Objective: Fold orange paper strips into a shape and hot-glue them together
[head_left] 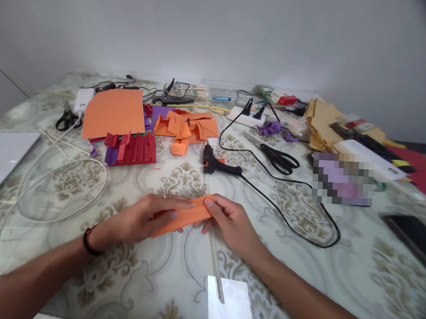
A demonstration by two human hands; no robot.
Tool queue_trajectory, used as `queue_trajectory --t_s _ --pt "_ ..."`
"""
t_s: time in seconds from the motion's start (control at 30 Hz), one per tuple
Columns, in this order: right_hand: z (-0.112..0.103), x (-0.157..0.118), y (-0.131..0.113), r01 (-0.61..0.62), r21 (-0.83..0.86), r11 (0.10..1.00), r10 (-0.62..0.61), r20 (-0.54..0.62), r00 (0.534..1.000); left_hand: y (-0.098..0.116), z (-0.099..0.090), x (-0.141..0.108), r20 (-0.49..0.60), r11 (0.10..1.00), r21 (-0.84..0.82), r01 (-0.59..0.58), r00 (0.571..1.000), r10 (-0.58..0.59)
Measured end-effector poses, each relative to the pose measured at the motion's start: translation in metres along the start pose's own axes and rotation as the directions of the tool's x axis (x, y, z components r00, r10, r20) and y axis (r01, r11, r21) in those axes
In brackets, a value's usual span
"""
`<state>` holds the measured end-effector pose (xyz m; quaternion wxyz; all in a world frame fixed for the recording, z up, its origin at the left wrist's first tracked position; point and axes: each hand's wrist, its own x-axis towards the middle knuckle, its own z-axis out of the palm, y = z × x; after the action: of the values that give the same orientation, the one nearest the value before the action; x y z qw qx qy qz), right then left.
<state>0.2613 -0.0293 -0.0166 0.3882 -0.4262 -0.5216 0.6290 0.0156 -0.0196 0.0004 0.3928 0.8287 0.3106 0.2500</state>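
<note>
Both hands hold one folded strip of orange paper [192, 214] above the patterned tablecloth. My left hand [144, 217] has its fingers laid along the strip's left part, thumb on the near side. At the strip's right end, my right hand [231, 222] pinches it with the thumb on top and the fingers beneath. Just beyond the hands lies a black glue gun [220, 163], its nozzle pointing away. Folded orange pieces [186, 125] and folded red pieces [137, 148] rest behind, near a large orange sheet [115, 114].
Black scissors [279, 158] and a white power strip [246, 116] lie back right, with the glue gun's cord looping right. A white cable [105, 173] curls at left. A white card [229, 303] is in front; a dark phone [414, 236] is far right.
</note>
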Motion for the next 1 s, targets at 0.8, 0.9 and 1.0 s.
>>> queue_trajectory --t_s 0.8,0.9,1.0 --pt "-0.003 0.0052 -0.0001 -0.071 0.202 0.977 0.068 0.021 0.997 0.0055 -0.0022 0.0019 -0.083 0.995 0.012 0.096 0.992 -0.095" --pt "-0.003 0.0055 -0.0006 -0.07 0.229 0.971 0.07 0.006 0.998 0.0046 -0.002 0.0015 -0.099 0.996 0.023 0.091 0.991 -0.088" --pt "-0.0026 0.0053 -0.0006 -0.071 0.243 0.968 0.072 0.002 0.997 0.0024 -0.0012 0.0003 -0.098 0.994 0.03 0.106 0.99 -0.103"
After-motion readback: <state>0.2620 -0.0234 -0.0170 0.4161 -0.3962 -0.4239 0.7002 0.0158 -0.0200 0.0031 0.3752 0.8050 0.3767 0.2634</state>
